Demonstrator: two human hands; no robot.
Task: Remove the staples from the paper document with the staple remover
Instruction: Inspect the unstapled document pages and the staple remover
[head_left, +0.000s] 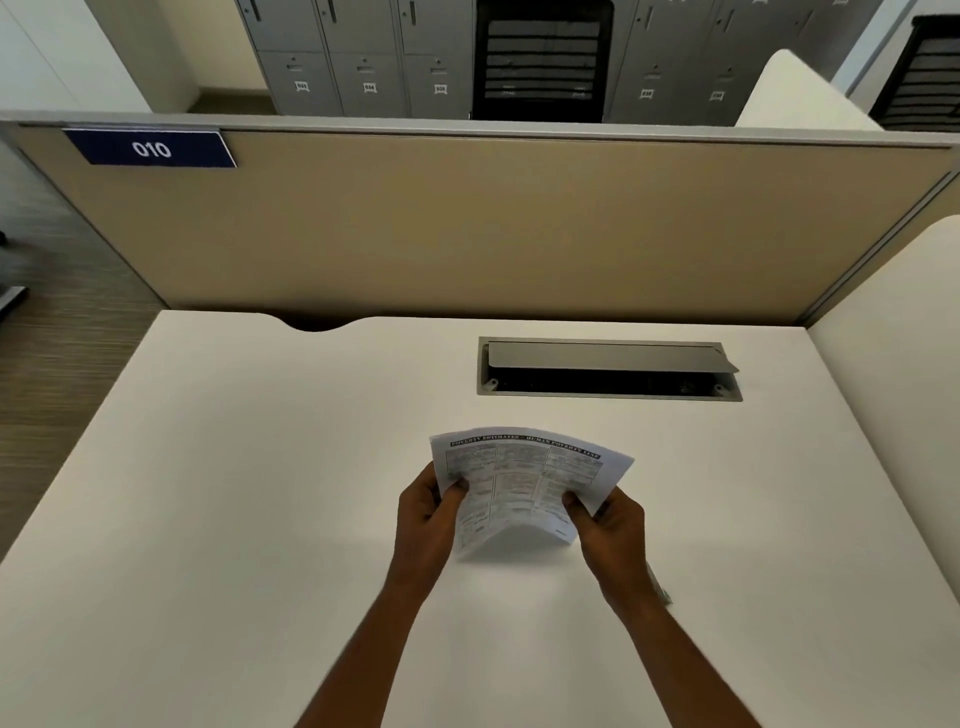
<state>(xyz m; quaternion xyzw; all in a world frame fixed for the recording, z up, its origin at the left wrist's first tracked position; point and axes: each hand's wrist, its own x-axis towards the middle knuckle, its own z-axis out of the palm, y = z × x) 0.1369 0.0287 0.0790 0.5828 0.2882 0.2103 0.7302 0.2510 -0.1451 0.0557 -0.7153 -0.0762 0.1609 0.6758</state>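
Note:
A printed paper document (524, 483) with a dark title bar and columns of small text is held above the white desk (260, 493), bowed upward in the middle. My left hand (426, 512) grips its left edge, thumb on top. My right hand (610, 525) grips its right edge, thumb on the print. A small pale object (662, 592) peeks out from behind my right wrist on the desk; what it is I cannot tell. No staple or staple remover can be made out.
An open grey cable tray (608, 371) with a raised flap is set into the desk behind the paper. A beige partition (467, 228) with a blue "010" label (150, 149) closes the back. A white side panel (893, 332) stands at right.

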